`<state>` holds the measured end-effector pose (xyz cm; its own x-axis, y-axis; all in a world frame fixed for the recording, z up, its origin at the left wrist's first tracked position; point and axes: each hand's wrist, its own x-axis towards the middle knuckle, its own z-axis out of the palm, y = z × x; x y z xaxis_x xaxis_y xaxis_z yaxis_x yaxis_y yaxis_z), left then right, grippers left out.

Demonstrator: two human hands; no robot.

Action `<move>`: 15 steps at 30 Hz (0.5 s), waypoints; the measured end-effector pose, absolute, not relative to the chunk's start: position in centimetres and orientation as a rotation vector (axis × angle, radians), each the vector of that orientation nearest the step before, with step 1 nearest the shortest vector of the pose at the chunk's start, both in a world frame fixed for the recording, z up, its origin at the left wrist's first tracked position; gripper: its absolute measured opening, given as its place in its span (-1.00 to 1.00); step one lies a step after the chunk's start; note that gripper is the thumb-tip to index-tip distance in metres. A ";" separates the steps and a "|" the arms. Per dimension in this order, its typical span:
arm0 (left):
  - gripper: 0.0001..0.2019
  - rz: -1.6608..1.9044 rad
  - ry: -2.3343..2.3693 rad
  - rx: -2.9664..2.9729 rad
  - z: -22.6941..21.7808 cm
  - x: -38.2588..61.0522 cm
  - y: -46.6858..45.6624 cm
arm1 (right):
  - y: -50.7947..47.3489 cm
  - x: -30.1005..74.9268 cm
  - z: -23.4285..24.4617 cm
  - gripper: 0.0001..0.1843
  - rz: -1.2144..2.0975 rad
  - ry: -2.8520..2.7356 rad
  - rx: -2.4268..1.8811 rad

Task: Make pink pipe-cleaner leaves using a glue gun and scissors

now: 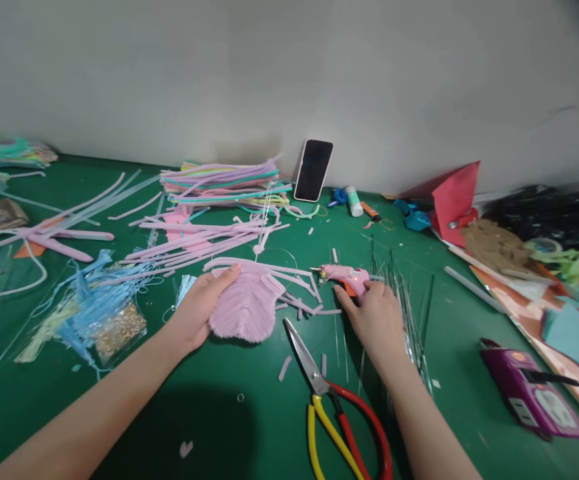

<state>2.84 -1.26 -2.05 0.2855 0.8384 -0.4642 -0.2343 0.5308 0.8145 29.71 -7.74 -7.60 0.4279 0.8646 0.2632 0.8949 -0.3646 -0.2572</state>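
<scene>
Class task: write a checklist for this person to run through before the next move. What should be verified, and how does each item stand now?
1. Left hand holds pink piece: ok.
2. Right hand on glue gun: ok.
3. Strips well away from glue gun: not ok, some lie close by.
4. Scissors out of both hands: ok, on the table.
5. Glue gun hot: cannot tell.

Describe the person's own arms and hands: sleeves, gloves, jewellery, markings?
Left hand and right hand are both bare, no gloves. The left forearm and right forearm show no sleeve within the frame. No watch, bracelet, ring, cable or clear marking is visible; fingers partly hidden, so can't rule out everything.
</scene>
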 end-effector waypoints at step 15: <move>-0.77 0.872 1.058 0.516 -1.9 3.2 -1.3 | -10.0 27.0 -2.2 -0.42 -0.167 -0.821 -2.180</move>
